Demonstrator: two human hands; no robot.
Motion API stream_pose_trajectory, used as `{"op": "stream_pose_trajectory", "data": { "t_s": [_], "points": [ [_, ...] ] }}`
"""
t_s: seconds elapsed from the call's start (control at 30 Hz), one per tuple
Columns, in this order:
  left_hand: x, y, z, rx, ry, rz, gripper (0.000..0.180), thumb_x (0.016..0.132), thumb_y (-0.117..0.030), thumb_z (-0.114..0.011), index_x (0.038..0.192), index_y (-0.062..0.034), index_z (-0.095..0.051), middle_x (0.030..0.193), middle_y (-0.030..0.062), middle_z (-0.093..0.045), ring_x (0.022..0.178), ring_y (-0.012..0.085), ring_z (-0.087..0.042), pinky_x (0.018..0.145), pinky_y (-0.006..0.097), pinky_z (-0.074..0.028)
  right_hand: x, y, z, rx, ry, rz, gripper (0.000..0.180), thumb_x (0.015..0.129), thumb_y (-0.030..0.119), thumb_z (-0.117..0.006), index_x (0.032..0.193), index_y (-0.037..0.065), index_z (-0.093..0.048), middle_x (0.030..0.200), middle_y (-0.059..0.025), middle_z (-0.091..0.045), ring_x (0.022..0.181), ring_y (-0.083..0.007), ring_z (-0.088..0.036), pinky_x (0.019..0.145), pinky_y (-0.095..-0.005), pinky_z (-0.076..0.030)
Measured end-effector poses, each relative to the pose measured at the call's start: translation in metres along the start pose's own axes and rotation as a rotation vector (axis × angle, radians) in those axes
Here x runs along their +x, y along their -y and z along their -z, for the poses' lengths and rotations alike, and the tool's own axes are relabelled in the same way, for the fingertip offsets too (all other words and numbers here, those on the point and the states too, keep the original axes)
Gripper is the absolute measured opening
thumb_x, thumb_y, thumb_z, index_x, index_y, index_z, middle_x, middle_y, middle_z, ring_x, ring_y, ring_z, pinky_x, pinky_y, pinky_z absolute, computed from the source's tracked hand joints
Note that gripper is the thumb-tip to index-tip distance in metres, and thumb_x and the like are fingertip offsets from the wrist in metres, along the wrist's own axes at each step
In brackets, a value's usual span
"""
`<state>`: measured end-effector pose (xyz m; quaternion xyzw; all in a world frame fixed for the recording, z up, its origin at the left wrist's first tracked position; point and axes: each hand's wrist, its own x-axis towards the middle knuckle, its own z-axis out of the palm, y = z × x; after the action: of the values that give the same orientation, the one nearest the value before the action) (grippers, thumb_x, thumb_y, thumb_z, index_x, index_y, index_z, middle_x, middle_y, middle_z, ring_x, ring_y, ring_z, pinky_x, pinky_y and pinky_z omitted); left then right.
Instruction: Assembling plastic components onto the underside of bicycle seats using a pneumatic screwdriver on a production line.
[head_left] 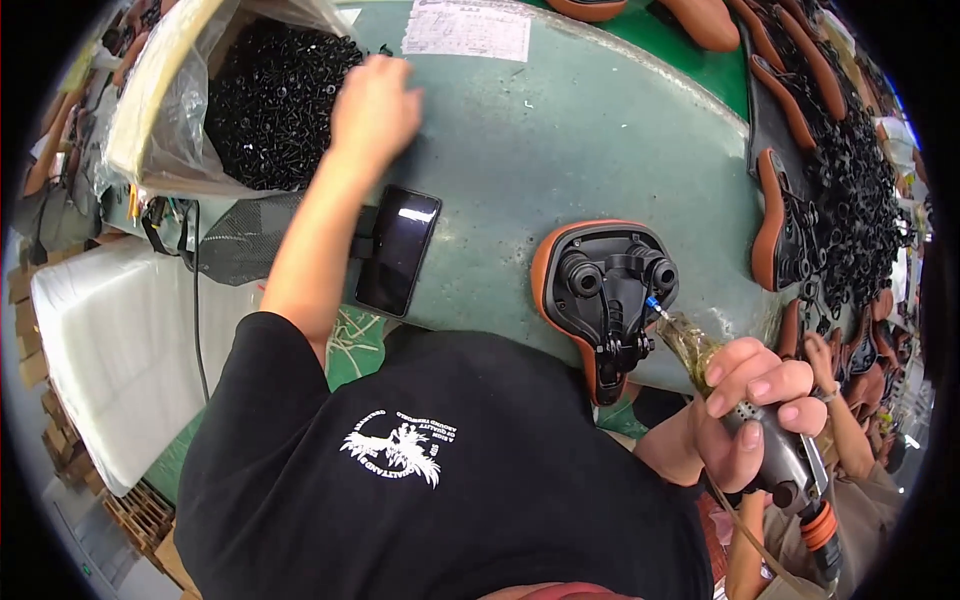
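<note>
My left hand is at the right edge of a box of small black screws, over the table. Its fingers are blurred and their tips face away, so what they hold, if anything, is unclear. A small dark piece lies just beyond the fingertips. My right hand is wrapped round a grey air screwdriver with an orange hose fitting. The tool's blue-ended tip points at a brown bicycle saddle, lying underside up at the table's near edge with its black frame and round dampers showing.
A black phone lies by my left forearm. A written paper sheet rests at the far edge of the green table. More saddles and a heap of black parts are at the right, where another person's hand shows.
</note>
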<state>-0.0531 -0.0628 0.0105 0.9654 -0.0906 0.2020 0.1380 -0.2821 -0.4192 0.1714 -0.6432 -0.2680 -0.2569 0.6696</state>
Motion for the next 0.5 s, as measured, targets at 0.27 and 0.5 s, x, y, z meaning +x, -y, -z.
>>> {"op": "stream_pose_trajectory", "data": {
  "t_s": [0.27, 0.5],
  "points": [
    [0.054, 0.065, -0.015, 0.06, 0.328, -0.079, 0.019, 0.087, -0.02, -0.078, 0.096, -0.0038, -0.075, 0.108, 0.0159, -0.072, 0.103, 0.0391, -0.068, 0.092, 0.049, -0.055, -0.013, 0.007, 0.017, 0.042, 0.005, -0.042, 0.029, 0.09, 0.007, -0.06, 0.116, 0.008, -0.048, 0.105, -0.0162, -0.056, 0.065, -0.0196, -0.06, 0.068, -0.0413, -0.053],
    [-0.021, -0.123, 0.044, -1.639, 0.596, 0.064, 0.01, 0.104, -0.006, -0.065, 0.112, -0.0002, -0.064, 0.1, 0.0151, -0.076, 0.089, 0.0216, -0.072, 0.086, 0.038, -0.06, -0.007, 0.014, 0.021, 0.207, -0.113, 0.082, 0.03, 0.088, 0.005, -0.064, 0.116, 0.008, -0.054, 0.106, -0.0104, -0.061, 0.066, -0.0183, -0.065, 0.066, -0.0371, -0.056]
  ]
}}
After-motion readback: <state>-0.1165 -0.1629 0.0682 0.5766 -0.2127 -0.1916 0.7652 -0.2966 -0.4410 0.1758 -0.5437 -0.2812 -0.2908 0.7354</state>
